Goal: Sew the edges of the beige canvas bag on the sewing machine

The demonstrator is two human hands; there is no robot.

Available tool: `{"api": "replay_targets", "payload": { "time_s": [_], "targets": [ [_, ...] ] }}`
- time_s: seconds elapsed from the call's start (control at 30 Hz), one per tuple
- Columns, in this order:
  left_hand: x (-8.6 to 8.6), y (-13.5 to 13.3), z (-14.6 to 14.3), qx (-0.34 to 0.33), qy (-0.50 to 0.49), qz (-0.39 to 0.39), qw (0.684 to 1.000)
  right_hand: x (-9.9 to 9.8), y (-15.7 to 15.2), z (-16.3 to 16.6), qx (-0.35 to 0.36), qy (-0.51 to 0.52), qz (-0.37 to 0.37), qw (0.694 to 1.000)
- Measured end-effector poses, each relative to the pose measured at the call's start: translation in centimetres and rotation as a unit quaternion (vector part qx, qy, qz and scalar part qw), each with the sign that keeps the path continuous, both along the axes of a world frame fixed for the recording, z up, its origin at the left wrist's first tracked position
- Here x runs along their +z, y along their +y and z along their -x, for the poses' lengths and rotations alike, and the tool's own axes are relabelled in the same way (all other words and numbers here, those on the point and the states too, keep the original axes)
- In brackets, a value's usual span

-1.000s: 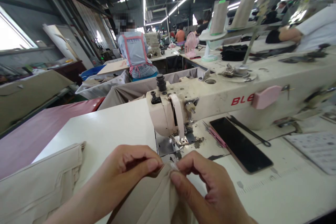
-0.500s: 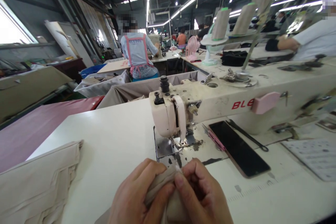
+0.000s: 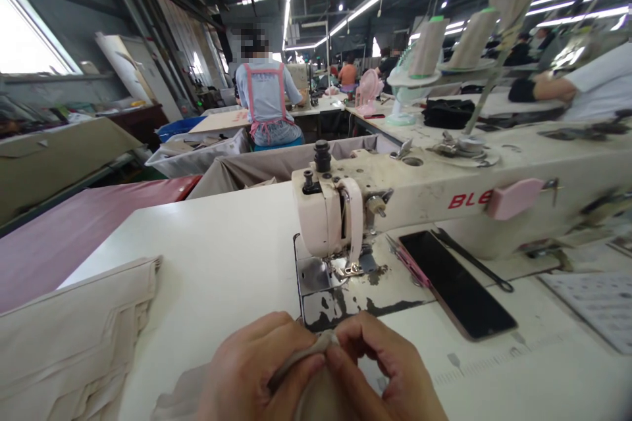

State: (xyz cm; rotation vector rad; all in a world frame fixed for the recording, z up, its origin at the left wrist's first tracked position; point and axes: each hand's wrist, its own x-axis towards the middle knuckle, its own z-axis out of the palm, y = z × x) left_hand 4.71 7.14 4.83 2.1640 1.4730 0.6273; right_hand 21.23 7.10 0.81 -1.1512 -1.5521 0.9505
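My left hand (image 3: 247, 371) and my right hand (image 3: 388, 368) meet at the bottom middle of the view, both pinching a bunched edge of beige fabric (image 3: 316, 355). The fabric sits between my thumbs and fingers just in front of the worn metal plate (image 3: 336, 302) of a cream sewing machine (image 3: 419, 191). The presser foot (image 3: 353, 268) stands a short way beyond my fingertips, apart from the cloth. Most of the fabric is hidden below the frame.
A stack of folded beige pieces (image 3: 69, 335) lies at the left on the white table (image 3: 212, 250). A dark phone (image 3: 457, 283), a pink tool (image 3: 409, 263) and a black tool (image 3: 474, 260) rest right of the needle. Other people sit at machines behind.
Both hands have drawn back toward me and down with the fabric, pulling it away from the presser foot. More of the metal plate now shows.
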Motion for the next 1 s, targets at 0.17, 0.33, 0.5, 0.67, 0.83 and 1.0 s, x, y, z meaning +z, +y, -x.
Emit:
{"api": "replay_targets", "payload": {
  "time_s": [0.17, 0.33, 0.5, 0.67, 0.83, 1.0],
  "targets": [
    [0.0, 0.1, 0.6, -0.069, 0.047, -0.052, 0.995, 0.1, 0.7, -1.3, 0.051, -0.112, -0.156, 0.980],
    [-0.1, 0.5, 0.3, -0.074, 0.064, -0.034, 0.995, 0.6, 1.2, -1.7, 0.111, -0.270, -0.267, 0.918],
    [0.0, 1.1, -0.1, -0.072, -0.031, 0.094, 0.992, 0.4, 1.0, -2.2, 0.163, -0.130, -0.054, 0.976],
    [-0.1, 0.8, 0.0, -0.003, -0.081, 0.142, 0.986, 0.2, 0.5, -3.0, 0.141, -0.125, -0.051, 0.981],
    [-0.5, 0.8, -0.1, -0.023, -0.101, 0.165, 0.981, 0.7, 0.6, -2.9, 0.133, -0.135, -0.047, 0.981],
    [-0.7, 0.6, -0.2, -0.039, -0.094, 0.189, 0.977, 1.3, 0.6, -2.7, 0.124, -0.119, 0.007, 0.985]
  ]
}}
